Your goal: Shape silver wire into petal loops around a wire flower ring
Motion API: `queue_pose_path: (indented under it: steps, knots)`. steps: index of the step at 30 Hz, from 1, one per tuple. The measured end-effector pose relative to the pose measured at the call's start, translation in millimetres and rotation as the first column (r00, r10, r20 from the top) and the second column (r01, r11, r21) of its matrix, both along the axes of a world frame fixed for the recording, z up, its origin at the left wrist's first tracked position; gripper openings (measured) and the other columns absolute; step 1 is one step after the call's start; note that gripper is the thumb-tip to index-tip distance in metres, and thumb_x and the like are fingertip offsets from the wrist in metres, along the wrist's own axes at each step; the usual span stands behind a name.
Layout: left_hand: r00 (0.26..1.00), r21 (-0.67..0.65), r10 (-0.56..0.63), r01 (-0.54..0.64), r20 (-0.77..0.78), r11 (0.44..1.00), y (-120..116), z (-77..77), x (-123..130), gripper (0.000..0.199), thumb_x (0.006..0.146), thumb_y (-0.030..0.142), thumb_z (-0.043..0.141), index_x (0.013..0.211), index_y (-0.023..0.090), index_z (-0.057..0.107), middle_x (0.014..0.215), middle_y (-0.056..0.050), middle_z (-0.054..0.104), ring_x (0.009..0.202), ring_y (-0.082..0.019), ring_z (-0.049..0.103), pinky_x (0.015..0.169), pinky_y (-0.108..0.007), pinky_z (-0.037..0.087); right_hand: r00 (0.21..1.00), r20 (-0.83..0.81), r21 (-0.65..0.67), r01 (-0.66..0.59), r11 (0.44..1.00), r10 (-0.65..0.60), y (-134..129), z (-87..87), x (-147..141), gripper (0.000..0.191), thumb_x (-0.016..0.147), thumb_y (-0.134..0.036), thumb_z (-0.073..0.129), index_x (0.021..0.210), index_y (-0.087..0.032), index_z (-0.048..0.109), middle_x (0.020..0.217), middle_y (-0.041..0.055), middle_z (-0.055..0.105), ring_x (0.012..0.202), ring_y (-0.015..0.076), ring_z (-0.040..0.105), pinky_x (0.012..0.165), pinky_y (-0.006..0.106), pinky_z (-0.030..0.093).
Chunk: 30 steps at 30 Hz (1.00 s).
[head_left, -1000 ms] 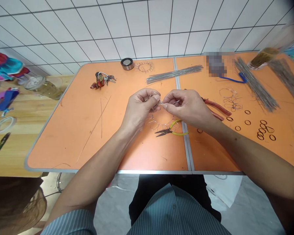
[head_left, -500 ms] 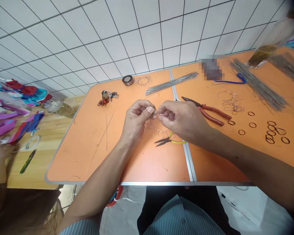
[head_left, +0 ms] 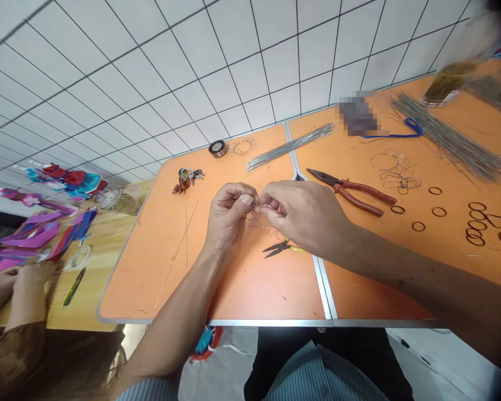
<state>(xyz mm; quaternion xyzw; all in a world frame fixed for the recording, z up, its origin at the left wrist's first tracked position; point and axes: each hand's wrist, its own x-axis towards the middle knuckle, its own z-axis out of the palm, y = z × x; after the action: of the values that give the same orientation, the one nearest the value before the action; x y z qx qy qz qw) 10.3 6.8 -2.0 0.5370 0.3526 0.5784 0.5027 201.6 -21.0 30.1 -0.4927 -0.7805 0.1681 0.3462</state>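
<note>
My left hand (head_left: 230,214) is closed, thumb against forefinger, on a thin wire piece bent into loops (head_left: 262,225). Its lower part hangs in an arc between my hands. Against those fingertips my right hand (head_left: 303,214) pinches the same wire; the exact spot where they meet is hidden by the fingers. Just below lie small pliers with yellow handles (head_left: 278,248), partly covered by my right hand. Beyond my right wrist rest larger pliers with red handles (head_left: 354,192).
On the orange table (head_left: 142,278) are keys (head_left: 187,179), a tape roll (head_left: 217,148), straight wires (head_left: 290,147), looped wire (head_left: 396,171) and several dark rings (head_left: 476,225). At right stand a thicker wire bundle (head_left: 455,139) and a cup (head_left: 448,83). A co-worker's hands (head_left: 29,284) are at far left.
The view has shifted, bringing more of the left table and the co-worker's hands into sight. My hands stay together on the wire, with only slight finger movement.
</note>
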Motion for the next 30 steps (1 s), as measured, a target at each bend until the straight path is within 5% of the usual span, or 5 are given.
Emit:
queue_pose_path:
  steps: [12,30]
  knots:
    - [1.0,0.203,-0.018,0.016,0.005,0.979,2,-5.6,-3,0.019,0.088,0.035,0.096,0.09,0.023,0.081,0.085,-0.001,0.074,0.069,-0.012,0.069,0.066,-0.025,0.059,0.997,0.067,-0.007,0.029,1.0,-0.028,-1,5.4,-2,0.007,0.098,-0.02,0.071,0.095,-0.023,0.076,0.092,0.0003,0.082,0.081,0.0173,0.068,0.067,0.032,0.031]
    - [0.992,0.23,0.113,-0.097,-0.058,0.968,-5,-4.6,0,0.012,0.093,0.031,0.09,0.092,0.023,0.081,0.084,-0.001,0.076,0.077,-0.014,0.072,0.077,-0.028,0.059,1.0,0.007,-0.012,0.025,1.0,-0.025,7,-4.3,-1,0.006,0.093,-0.021,0.069,0.088,-0.023,0.071,0.078,-0.002,0.071,0.073,0.0156,0.062,0.066,0.032,0.033]
